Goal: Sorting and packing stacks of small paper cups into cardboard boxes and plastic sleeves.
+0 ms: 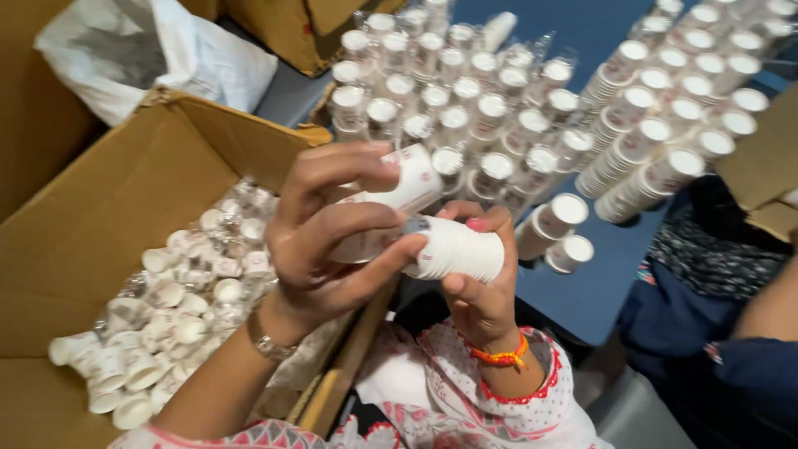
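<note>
My left hand [332, 224] is curled around a short stack of small white paper cups [407, 187] with red print, fingers wrapped over its side. My right hand [478, 287] grips another stack of white paper cups [457, 249] lying sideways, its ribbed rims showing. The two stacks meet end to end between my hands, above the edge of an open cardboard box [125, 208]. A bracelet sits on my left wrist and an orange thread band on my right.
The cardboard box holds several loose and wrapped small cups [174, 308]. Many long cup stacks [640, 141] lie across a blue table [582, 299]. A white plastic bag [150, 50] lies at the back left. Another person's arm [769, 312] is at the right edge.
</note>
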